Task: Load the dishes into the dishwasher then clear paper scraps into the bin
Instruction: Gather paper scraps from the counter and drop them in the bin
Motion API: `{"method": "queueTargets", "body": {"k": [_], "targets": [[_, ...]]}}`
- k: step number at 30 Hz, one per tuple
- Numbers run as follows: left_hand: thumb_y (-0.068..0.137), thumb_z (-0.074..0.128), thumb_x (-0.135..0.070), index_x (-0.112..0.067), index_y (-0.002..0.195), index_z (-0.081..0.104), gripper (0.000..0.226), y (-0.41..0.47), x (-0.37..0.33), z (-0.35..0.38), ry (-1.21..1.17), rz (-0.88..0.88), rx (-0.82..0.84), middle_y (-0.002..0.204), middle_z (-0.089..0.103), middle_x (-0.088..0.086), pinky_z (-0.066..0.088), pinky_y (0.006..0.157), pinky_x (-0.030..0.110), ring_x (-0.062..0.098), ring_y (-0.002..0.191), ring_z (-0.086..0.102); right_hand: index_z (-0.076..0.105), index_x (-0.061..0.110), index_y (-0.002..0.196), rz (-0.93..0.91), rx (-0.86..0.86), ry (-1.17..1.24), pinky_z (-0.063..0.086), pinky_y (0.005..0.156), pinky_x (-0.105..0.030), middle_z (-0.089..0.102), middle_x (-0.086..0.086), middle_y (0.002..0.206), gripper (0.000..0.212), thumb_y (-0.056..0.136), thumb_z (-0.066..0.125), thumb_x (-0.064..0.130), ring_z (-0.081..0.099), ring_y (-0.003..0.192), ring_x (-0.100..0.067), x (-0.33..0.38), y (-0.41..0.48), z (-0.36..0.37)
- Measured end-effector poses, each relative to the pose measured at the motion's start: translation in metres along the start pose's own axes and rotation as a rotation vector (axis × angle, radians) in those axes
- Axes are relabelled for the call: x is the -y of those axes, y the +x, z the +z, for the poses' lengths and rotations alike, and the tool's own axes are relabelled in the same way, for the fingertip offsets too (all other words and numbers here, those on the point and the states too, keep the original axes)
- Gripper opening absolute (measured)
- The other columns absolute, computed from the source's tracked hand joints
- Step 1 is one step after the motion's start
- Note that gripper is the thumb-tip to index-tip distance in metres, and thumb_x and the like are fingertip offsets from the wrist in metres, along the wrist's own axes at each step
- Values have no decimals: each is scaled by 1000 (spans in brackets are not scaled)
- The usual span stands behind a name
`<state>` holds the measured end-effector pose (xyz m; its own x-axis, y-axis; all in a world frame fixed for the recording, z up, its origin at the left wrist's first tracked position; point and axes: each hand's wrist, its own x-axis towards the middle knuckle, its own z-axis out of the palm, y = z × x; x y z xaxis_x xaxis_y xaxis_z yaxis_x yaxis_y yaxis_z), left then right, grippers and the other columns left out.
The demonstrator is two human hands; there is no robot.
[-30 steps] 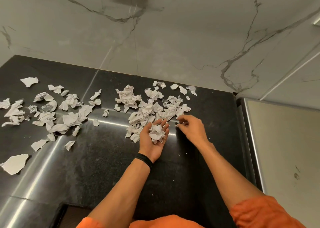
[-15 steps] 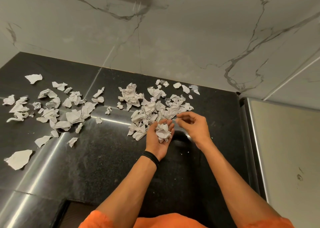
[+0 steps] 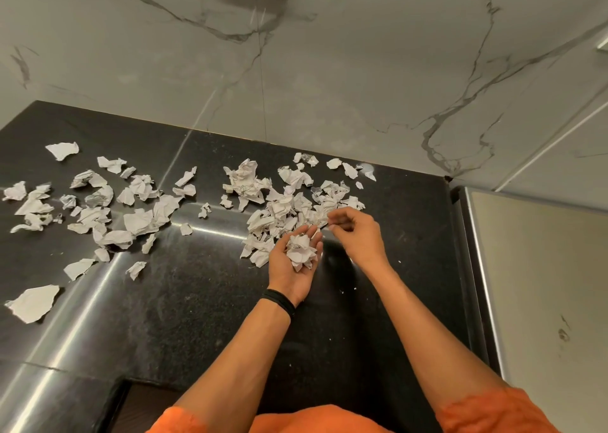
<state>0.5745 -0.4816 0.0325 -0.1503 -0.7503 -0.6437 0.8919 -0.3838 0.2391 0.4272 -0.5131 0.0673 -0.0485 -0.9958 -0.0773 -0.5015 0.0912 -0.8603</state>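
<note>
Head view: scrap pickup on bench.
Left grip cups scrap wad; right grip curled beside pile, pinch unclear.

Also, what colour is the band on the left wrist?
The band is plain black, seen best in the head view.
</note>
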Motion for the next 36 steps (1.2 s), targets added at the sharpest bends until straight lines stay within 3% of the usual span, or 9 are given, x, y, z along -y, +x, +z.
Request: {"method": "queueTargets", "body": {"k": [4, 13, 15, 18, 22, 27, 29, 32, 36], "targets": [[105, 42, -31, -3, 126, 64, 40, -1, -6, -5, -3, 24, -24, 130, 67, 17, 52, 96, 36, 27, 105, 69, 71, 18, 111, -1, 79, -165, 55, 79, -19, 69, 6, 96, 32, 86, 67, -2, 67, 87, -10, -13, 6, 12], [105, 42, -31, -2, 130, 61, 42, -3, -7, -5, 16, 47, -49, 131, 66, 19, 49, 99, 37, 29, 114, 66, 61, 22, 112, -226, 119, -423, 54, 80, -34, 63, 3, 102, 32, 89, 63, 1, 62, 90, -17, -18, 6, 24], [105, 42, -30, -2, 125, 63, 40, -3, -6, -2, 23, 48, -49, 131, 66, 20, 49, 100, 38, 30, 118, 64, 63, 23, 105, -116, 112, -315, 53, 78, -29, 65, 3, 99, 32, 85, 65, -2, 63, 87, -12, -18, 8, 21], [106, 41, -30, -3, 123, 64, 40, 1, -5, 4, 32, 47, -41, 129, 67, 20, 50, 99, 38, 30, 113, 66, 68, 19, 95, 152, 15, 162, 57, 79, -29, 69, -2, 95, 31, 81, 72, -8, 66, 82, -10, -13, 7, 11], [106, 40, -31, -3, 122, 63, 39, 4, 4, 14, 54, 35, -14, 113, 73, 16, 54, 89, 36, 26, 95, 72, 68, 7, 101, 79, 64, 432, 59, 83, -28, 71, -2, 92, 25, 83, 73, -11, 71, 88, -11, 13, -12, -4], [103, 42, -30, -3, 136, 58, 45, 10, 20, 25, 82, -25, 16, 126, 67, 18, 48, 99, 36, 28, 109, 65, 68, 14, 101, -44, 96, 377, 59, 84, -29, 76, 4, 95, 31, 80, 79, -6, 72, 93, -12, 24, -20, -11], [104, 42, -30, -4, 135, 60, 44, 10, 21, 28, 76, -30, 11, 118, 70, 16, 50, 92, 35, 27, 102, 68, 68, 9, 103, -25, 93, 382, 57, 78, -22, 74, 9, 90, 32, 79, 81, -8, 70, 83, -4, 24, -18, -16], [105, 41, -30, -3, 126, 63, 40, 10, 18, 33, 53, -20, 5, 112, 73, 16, 52, 88, 35, 26, 95, 70, 71, 11, 103, 32, 5, 401, 59, 78, -25, 73, 2, 94, 26, 82, 83, 2, 70, 81, -8, 18, -8, -20], [106, 40, -31, -1, 127, 61, 42, 10, 12, 31, 22, -26, 1, 130, 66, 20, 50, 98, 38, 33, 123, 61, 72, 20, 106, 158, -193, 107, 61, 88, -36, 72, 5, 96, 20, 89, 77, 12, 70, 88, -8, -9, 23, -24]]}}
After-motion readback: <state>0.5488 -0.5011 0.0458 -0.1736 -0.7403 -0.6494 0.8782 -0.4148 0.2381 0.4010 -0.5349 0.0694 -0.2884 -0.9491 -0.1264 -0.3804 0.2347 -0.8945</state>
